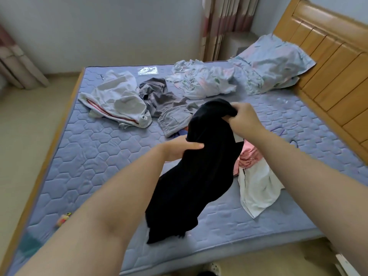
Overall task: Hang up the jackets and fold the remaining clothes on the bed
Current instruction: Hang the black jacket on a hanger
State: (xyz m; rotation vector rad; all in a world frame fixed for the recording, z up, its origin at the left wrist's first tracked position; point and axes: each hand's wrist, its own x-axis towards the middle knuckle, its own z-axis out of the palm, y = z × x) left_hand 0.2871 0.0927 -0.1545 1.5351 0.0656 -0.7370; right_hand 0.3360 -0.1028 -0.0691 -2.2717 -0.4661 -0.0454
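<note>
Black garment [191, 176], held up over the near half of the bed [83, 156] with its lower end trailing onto the mattress. Right hand [244, 118] grips the bunched upper end, fingers curled into the cloth; left hand [179, 149] holds the garment's left edge lower down, thumb laid across the front and the other fingers hidden behind the fabric. Whether this piece is a jacket or something to fold cannot be told from its dark, featureless surface. Still loose on the mattress: a white garment with red stripes [117, 102], a grey garment [159, 98] touching it, a grey ribbed-hem piece [175, 118], a pink item [249, 156] and a white item [258, 188] just right of the held cloth. A crumpled floral sheet [203, 80] and a pillow [272, 62] lie toward the headboard [328, 66]. No folded stack and no hanger appear in view, so the task reads as early, with nearly all pieces still to be sorted.
</note>
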